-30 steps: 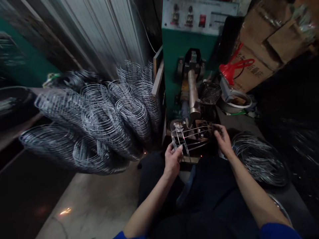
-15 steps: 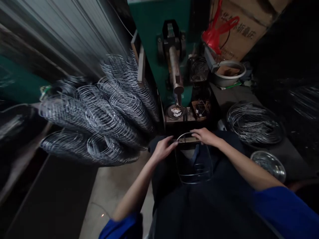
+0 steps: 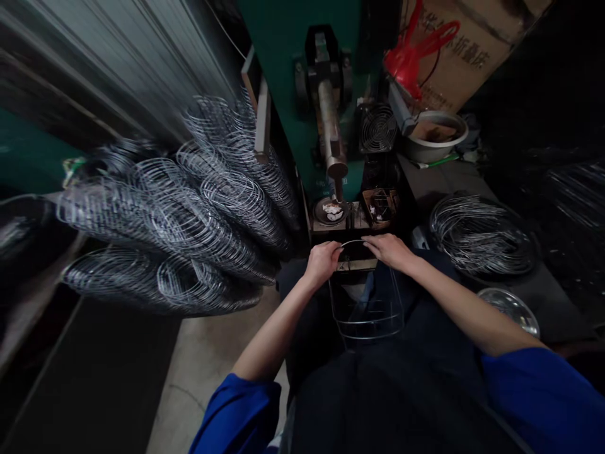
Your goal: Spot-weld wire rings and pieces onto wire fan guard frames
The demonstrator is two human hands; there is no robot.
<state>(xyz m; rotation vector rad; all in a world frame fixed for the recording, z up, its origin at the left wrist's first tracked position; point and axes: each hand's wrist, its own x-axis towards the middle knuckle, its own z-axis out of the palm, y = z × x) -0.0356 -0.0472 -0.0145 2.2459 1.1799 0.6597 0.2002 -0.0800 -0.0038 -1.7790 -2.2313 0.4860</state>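
Floor [image 3: 212,366] bare concrete | left hand [image 3: 322,263], right hand [image 3: 388,250] both grasping wire frame [image 3: 366,315] | green machine [image 3: 302,75] ahead

A metalworking workshop: a green spot-welding machine [image 3: 326,120] stands at twelve o'clock, stacked wire frames [image 3: 189,208] at nine, coiled wire [image 3: 479,233] at two, cardboard boxes [image 3: 467,50] behind.

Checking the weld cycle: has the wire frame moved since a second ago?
Yes. The wire frame has come off the green machine, toward the person's lap, both hands gripping its top.
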